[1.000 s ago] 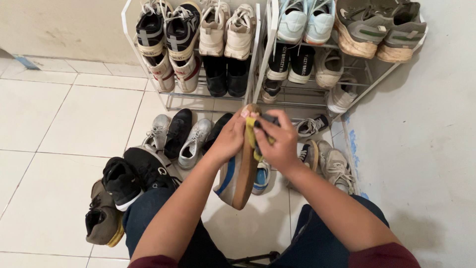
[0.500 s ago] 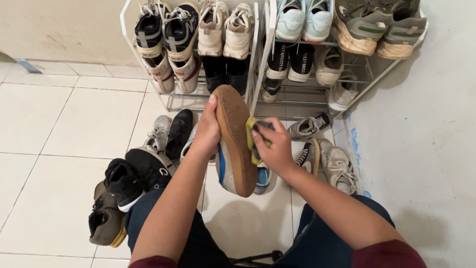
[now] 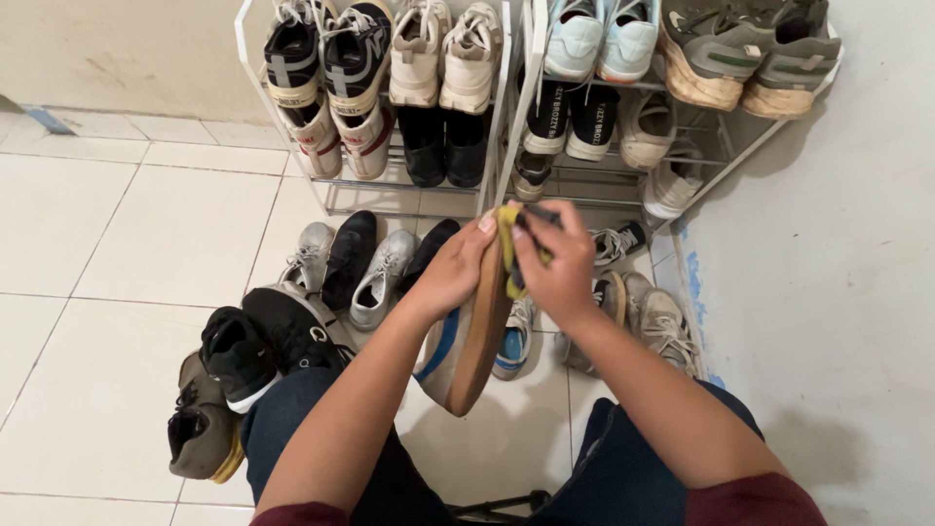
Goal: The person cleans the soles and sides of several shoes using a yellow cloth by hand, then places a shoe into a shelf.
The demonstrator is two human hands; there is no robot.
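Note:
My left hand [image 3: 454, 271] grips a white sneaker with a blue stripe and a brown gum sole [image 3: 467, 346], held on edge with the toe pointing away from me. Against the toe end of the sole, my right hand [image 3: 557, 261] presses a yellow cloth [image 3: 508, 251]. The matching blue and white sneaker [image 3: 513, 339] lies on the floor just behind the held one.
A white wire shoe rack [image 3: 506, 107] full of sneakers stands against the wall ahead. Several loose shoes lie on the tiled floor: grey and black ones [image 3: 343, 261] to the left, dark ones [image 3: 239, 356] by my left knee, beige ones [image 3: 657, 326] to the right.
The sneaker has turned back onto its edge, so the sole's face no longer shows. My right hand with the cloth has moved up from the middle of the sole to the toe.

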